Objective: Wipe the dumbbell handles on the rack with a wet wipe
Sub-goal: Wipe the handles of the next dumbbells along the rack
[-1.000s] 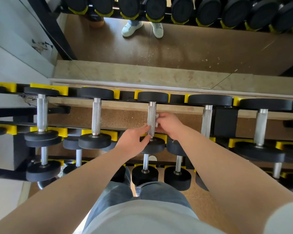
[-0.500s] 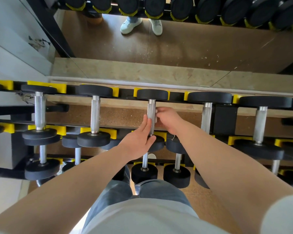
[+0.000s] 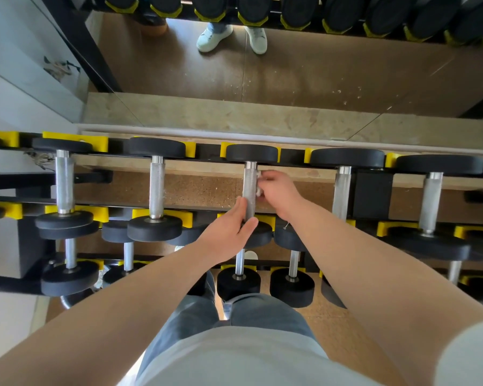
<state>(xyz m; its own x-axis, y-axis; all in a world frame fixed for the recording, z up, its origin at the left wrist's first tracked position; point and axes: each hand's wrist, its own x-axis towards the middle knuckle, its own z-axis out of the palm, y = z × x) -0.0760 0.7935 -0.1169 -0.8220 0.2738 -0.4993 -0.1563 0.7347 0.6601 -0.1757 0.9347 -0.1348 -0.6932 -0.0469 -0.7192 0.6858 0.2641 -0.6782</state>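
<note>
Currently, right hand (image 3: 278, 190) pinches white wet wipe (image 3: 259, 191) on knurled steel dumbbell handle (image 3: 250, 185); flat left hand (image 3: 229, 232) steadies it. Knurling may tear wipe.

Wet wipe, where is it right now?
In the head view, the wet wipe is near the middle, bunched in the right hand and pressed against the right side of the centre dumbbell handle.

wipe (image 3: 259, 191) mostly hidden behind R hand (image 3: 280, 191), rack (image 3: 207, 151) cropped L/R
</note>
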